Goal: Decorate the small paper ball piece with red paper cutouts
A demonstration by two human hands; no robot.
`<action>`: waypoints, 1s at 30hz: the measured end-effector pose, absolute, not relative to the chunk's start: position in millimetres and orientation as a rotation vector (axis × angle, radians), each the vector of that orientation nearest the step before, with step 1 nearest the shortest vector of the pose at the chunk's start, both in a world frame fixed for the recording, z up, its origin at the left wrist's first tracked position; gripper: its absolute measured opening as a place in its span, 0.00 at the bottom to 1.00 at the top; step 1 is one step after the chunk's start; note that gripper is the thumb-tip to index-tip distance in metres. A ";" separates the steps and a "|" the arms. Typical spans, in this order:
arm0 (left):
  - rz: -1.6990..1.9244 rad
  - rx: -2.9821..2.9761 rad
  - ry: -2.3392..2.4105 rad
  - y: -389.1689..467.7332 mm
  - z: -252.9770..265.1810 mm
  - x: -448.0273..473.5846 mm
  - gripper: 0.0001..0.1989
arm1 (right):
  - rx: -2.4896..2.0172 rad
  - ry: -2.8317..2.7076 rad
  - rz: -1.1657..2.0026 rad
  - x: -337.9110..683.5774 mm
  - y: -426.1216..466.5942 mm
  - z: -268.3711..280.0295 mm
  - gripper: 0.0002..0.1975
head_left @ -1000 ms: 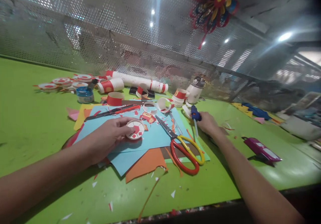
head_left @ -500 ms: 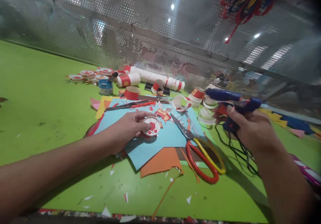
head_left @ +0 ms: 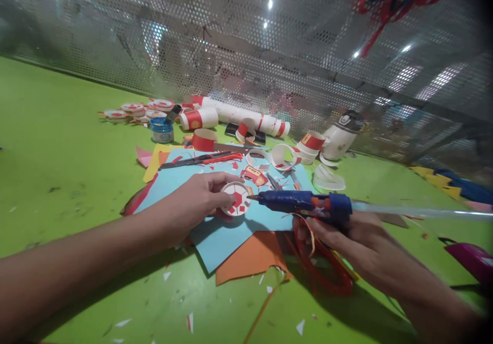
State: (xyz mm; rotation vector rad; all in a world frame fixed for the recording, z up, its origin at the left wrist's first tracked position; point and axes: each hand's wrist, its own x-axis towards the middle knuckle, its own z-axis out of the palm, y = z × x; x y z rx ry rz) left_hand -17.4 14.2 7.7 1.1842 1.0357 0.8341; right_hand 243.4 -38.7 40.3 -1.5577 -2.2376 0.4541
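Note:
Between the thumb and fingers of my left hand (head_left: 200, 200) is a small round paper disc (head_left: 239, 196), white with red patches like a football. My right hand (head_left: 354, 241) is wrapped round a blue hot glue gun (head_left: 296, 202), a clear glue stick (head_left: 404, 210) jutting from its back. The gun's nozzle points left at the disc's right rim, very close to it; whether they touch I cannot tell. Red and yellow scissors (head_left: 335, 277) lie under the right hand, partly hidden. Blue paper (head_left: 215, 246) and orange paper (head_left: 250, 259) are spread beneath.
Behind the paper lie cut cup rings (head_left: 284, 157), a stack of paper cups (head_left: 200, 119), a long white cup tube (head_left: 242, 113) and a blue jar (head_left: 162, 130). Finished-looking discs (head_left: 133, 109) sit back left. A white bottle (head_left: 341, 136) stands back right, a purple tool (head_left: 468, 259) at right.
My right hand has brought the glue gun left and down, from above the table's right side to the disc, now covering part of the scissors. My left hand still holds the disc in nearly the same spot.

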 end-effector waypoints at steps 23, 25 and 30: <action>0.773 1.153 1.059 9.8 16.5 -15.4 0.16 | -1.570 -2.305 0.392 232.9 -43.0 37.0 0.21; 0.766 1.154 1.059 9.4 17.0 -15.7 0.16 | -1.584 -2.317 0.367 232.0 -43.5 37.2 0.22; 0.767 1.168 1.054 9.8 15.3 -16.0 0.15 | -1.622 -2.321 0.327 232.0 -45.0 38.1 0.24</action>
